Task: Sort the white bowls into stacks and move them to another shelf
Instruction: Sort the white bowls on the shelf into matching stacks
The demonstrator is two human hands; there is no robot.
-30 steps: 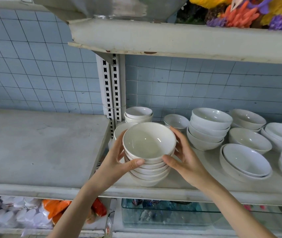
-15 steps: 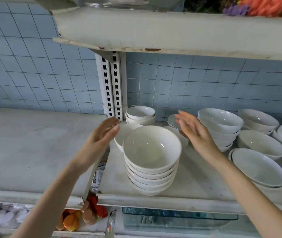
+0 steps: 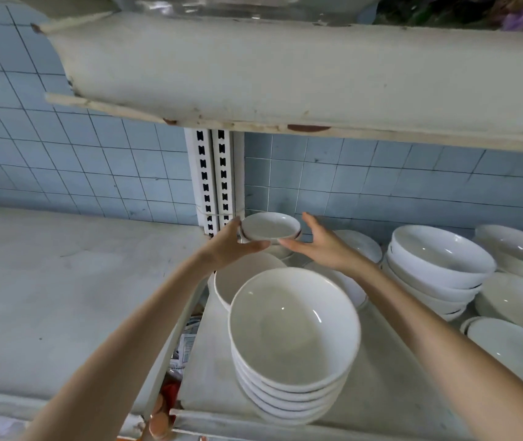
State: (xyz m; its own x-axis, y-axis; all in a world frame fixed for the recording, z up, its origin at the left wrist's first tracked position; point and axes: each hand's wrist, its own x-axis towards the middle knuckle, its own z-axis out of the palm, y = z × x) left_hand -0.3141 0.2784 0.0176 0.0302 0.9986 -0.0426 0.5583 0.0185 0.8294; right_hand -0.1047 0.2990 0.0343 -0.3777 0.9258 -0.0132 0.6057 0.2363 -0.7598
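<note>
Nearest, at lower centre, a stack of white bowls (image 3: 292, 345), about five deep, stands at the front edge of the right-hand shelf (image 3: 390, 386). It looks sorted but not yet carried anywhere. Just behind it, partly hidden, sits a single larger bowl (image 3: 237, 278).

Farther back, at centre frame, both arms reach toward a small bowl (image 3: 269, 226) by the wall. It seems to top a low pile, though what is under it is mostly hidden. The left hand (image 3: 233, 246) grips the bowl, with the thumb under its near side and the fingers round its left rim. The right hand (image 3: 322, 246) is spread just beside the bowl's right side, fingers straight and holding nothing. Whether its thumb touches the bowl I cannot tell.

To the right there is more left to sort: a taller stack of wide bowls (image 3: 438, 259), and beyond it several shallow bowls (image 3: 521, 300), loose or in pairs, running off the frame edge.

By my reckoning the job is early — one stack built, none moved. The likely destination, the left-hand shelf (image 3: 62, 281), shows no bowls in the part visible.

A slotted white upright (image 3: 214, 179) divides the two shelves. Behind it runs a pale blue tiled wall (image 3: 62, 154), and an upper shelf (image 3: 285, 74) with chipped paint overhangs the top of the frame.
</note>
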